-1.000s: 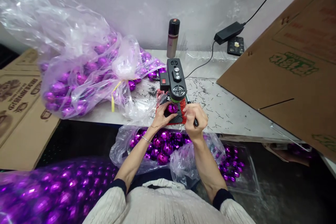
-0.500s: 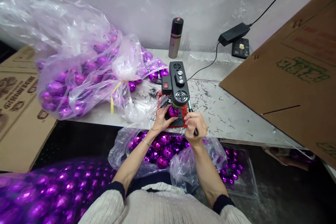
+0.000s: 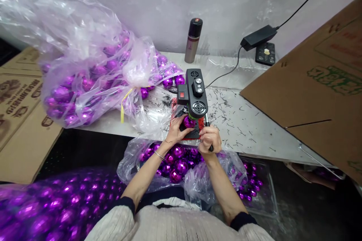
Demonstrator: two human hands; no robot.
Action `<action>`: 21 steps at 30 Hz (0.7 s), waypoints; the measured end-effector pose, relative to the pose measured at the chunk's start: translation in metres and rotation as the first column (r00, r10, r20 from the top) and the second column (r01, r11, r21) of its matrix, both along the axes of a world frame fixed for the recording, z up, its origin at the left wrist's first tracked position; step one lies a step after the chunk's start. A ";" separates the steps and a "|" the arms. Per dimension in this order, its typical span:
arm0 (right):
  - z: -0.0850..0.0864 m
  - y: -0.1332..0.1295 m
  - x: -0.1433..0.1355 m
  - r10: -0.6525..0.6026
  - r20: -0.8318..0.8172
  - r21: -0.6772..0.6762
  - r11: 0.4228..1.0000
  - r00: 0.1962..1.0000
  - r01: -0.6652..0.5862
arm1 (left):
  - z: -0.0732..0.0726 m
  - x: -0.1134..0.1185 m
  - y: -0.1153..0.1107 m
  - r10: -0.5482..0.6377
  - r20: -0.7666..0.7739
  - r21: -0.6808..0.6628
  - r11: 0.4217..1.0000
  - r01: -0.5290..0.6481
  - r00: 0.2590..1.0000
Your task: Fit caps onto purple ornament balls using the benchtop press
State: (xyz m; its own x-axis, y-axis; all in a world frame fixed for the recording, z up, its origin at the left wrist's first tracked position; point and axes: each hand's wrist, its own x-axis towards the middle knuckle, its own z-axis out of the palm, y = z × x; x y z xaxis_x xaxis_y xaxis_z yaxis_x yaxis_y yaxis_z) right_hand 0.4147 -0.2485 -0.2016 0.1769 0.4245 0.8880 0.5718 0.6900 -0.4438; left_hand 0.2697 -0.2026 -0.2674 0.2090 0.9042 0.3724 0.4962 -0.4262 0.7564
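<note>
A shiny purple ball ornament sits under the head of a small black bench press machine. My left hand grips the ornament from the left, thumb along its near side and fingers behind. My right hand is wrapped round the black-gripped lever on the machine's right side. The machine stands on a red and black base, partly hidden by my hands. Just below the table edge, an open clear bag holds several more purple ornaments.
Knotted plastic bags of ornaments lie left on the table. Black wire bits scatter around the machine. Behind stand a spray can, power adapter and phone-like black object. Cardboard boxes flank both sides.
The view has shifted slightly, so the scene sits a little further right. My right hand and the lever are slightly lower relative to the machine. My left hand keeps hold of the ornament.
</note>
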 end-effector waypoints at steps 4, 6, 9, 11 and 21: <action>-0.004 0.001 0.000 -0.019 0.013 -0.007 1.000 1.000 0.019 | -0.001 0.001 0.000 -0.001 0.013 0.018 1.000 0.000 1.000; -0.006 0.002 0.000 -0.014 0.009 -0.004 1.000 1.000 0.014 | -0.002 0.001 0.001 0.000 0.015 0.019 1.000 0.000 1.000; -0.010 0.004 0.001 0.010 -0.011 0.004 1.000 1.000 -0.010 | -0.003 0.002 0.002 0.004 0.011 0.014 1.000 -0.004 1.000; -0.013 0.005 0.002 0.035 -0.025 0.005 0.999 0.999 -0.034 | -0.004 0.002 0.002 0.011 0.003 0.010 1.000 -0.011 1.000; 0.035 0.004 -0.004 0.012 -0.129 -0.073 0.997 0.992 -0.021 | -0.002 0.004 0.006 0.006 0.030 -0.003 1.000 -0.006 1.000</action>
State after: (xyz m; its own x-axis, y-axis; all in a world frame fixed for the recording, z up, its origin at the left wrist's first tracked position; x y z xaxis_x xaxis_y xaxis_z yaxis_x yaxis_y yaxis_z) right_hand 0.4103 -0.2445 -0.1662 0.2794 0.4918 0.8247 0.4957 0.6617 -0.5625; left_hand 0.2737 -0.1969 -0.2694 0.1920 0.9064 0.3763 0.4756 -0.4213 0.7722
